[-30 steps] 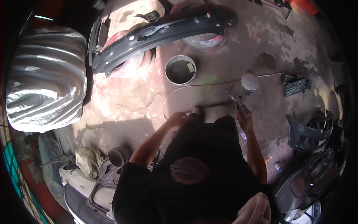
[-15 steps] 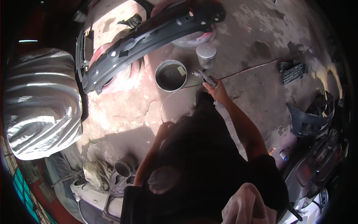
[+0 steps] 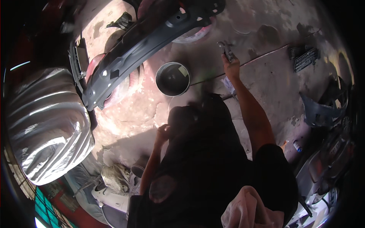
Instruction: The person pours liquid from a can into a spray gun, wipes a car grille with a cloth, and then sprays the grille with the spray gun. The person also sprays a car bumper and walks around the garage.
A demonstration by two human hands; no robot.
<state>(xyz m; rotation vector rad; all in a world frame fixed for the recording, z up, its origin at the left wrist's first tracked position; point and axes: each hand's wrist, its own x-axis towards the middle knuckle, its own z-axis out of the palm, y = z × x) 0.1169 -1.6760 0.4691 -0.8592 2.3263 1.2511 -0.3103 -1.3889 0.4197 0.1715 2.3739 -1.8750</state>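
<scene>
My right hand (image 3: 232, 66), arm stretched forward, is closed around a metal spray gun (image 3: 227, 53). A faint round outline shows just beyond the gun; I cannot make out whether it is a cup. My left hand (image 3: 162, 132) hangs beside my thigh with the fingers curled, and what they may hold is hidden. On the floor ahead, left of the gun, stands a round metal bucket (image 3: 157, 80) with a dark inside and a pale patch in it. Beyond the bucket, a long dark grey car bumper (image 3: 133, 57) rests across reddish tyres (image 3: 133, 79).
A bulky thing under a silver cover (image 3: 53, 121) stands at the left. Dark car parts (image 3: 306, 60) and a bumper piece (image 3: 323, 112) lie at the right. A thin reddish line (image 3: 258, 59) crosses the floor. A white car panel (image 3: 110, 197) is at the lower left.
My right hand has moved forward and to the right with the spray gun. The lidded grey cup seen by the gun earlier no longer shows clearly. The view has shifted slightly.
</scene>
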